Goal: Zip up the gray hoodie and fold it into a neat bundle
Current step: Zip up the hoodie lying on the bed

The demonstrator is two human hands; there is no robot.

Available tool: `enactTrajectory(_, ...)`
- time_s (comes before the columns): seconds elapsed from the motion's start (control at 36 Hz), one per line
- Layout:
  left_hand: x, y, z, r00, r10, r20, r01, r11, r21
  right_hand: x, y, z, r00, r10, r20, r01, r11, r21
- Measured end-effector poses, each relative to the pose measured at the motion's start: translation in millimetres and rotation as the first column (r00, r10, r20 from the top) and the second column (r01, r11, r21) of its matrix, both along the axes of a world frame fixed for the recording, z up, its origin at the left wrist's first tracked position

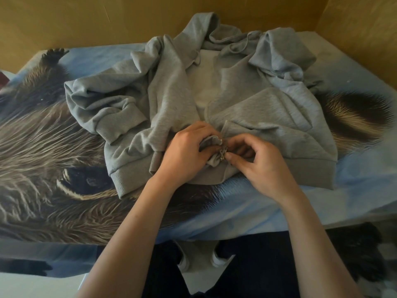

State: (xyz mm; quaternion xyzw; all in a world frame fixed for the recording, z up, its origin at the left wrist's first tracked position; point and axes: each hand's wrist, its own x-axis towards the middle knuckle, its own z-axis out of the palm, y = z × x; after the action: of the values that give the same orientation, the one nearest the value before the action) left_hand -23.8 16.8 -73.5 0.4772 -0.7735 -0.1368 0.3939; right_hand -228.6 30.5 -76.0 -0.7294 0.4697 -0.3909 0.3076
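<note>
The gray hoodie [247, 91] lies front up on the bed, unzipped, its pale lining showing in the gap and its hood bunched at the far end. My left hand [184, 153] pinches the bottom corner of the left front panel by the hem. My right hand [264, 166] holds the right panel's bottom edge, thumb and fingers closed around the metal zipper slider [223, 153]. The two hands meet at the hem. Zipper teeth [223, 127] run up from there. The left sleeve [103, 108] is crumpled to the left.
The bed cover [53, 147] bears a large furry animal print on blue. A yellow-brown wall [86, 20] stands behind the bed. My dark trousers and white shoes [221, 259] show below the bed's near edge.
</note>
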Motion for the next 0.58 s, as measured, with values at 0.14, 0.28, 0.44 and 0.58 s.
enactTrajectory(0.14, 0.7, 0.2, 1.0, 1.000, -0.023, 0.010, 0.023, 1.000, 0.007, -0.5, 0.9, 0.6, 1.000, 0.020, -0.017, -0.021, 1.000, -0.015)
enactTrajectory(0.28, 0.2, -0.6, -1.1, 1.000, -0.014, 0.010, 0.014, 1.000, 0.006, -1.7, 3.4, 3.9, 0.997, 0.057, -0.054, -0.059, 0.998, -0.026)
enactTrajectory(0.44, -0.6, -0.7, -2.6, 1.000, 0.015, 0.020, -0.015, 1.000, -0.001, -2.5, 5.5, 8.4, 0.995, 0.067, -0.080, -0.069, 0.997, -0.024)
enactTrajectory(0.58, -1.2, -1.5, -3.2, 1.000, 0.020, 0.014, -0.020, 1.000, -0.006, 2.4, 5.0, 6.4, 0.999, 0.021, -0.032, -0.024, 0.995, -0.094)
